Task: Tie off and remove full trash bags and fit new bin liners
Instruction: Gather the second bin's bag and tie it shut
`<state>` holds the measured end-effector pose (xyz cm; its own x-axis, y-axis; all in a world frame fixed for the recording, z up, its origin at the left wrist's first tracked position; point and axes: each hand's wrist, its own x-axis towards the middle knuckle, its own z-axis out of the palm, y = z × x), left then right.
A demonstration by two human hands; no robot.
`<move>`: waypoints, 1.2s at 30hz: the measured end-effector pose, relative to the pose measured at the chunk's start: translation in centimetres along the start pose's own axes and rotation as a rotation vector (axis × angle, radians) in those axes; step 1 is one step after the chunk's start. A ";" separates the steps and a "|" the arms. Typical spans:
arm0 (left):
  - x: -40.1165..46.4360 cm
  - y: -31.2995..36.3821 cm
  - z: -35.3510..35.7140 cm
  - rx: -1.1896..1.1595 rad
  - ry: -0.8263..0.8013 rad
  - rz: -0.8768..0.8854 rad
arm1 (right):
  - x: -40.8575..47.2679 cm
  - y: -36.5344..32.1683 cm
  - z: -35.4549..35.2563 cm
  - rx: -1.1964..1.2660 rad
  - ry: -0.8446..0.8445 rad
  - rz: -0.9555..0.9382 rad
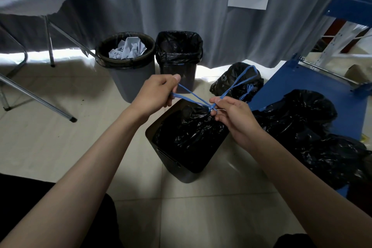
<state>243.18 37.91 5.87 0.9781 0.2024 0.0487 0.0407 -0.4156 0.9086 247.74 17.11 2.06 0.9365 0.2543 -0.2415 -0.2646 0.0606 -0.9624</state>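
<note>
Tiled floor, grey curtain; left grip and right grip each pinched blue drawstring over bagged bin.

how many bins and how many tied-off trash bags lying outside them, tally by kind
bins: 3 (round grey bin, lined bin, near bin)
tied bags outside the bins: 3 (floor bag, upper platform bag, lower platform bag)
total: 6
</note>
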 end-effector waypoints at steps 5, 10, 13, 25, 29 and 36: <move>0.6 -0.9 -0.7 0.214 0.133 -0.053 | 0.0 -0.1 0.1 0.037 -0.009 0.012; 0.5 -0.3 -0.1 0.476 0.126 0.158 | -0.1 0.1 0.6 -0.139 -0.073 -0.114; 0.0 0.8 1.0 0.437 -0.094 0.140 | -0.1 0.2 1.1 -0.187 -0.081 -0.151; -1.5 -1.2 4.1 -0.047 -0.256 -0.094 | -0.1 0.1 1.1 -0.390 -0.095 -0.296; -1.8 -1.2 4.4 -0.171 -0.212 -0.126 | -0.3 0.0 1.1 -0.424 -0.113 -0.341; -2.2 -1.0 3.9 -0.190 -0.317 -0.177 | -0.7 -0.2 1.2 -0.584 -0.136 -0.452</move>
<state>241.77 34.42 3.29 0.9750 -0.0395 -0.2185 0.2047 -0.2212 0.9535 246.90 18.07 2.56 0.8784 0.4453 0.1737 0.3395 -0.3254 -0.8825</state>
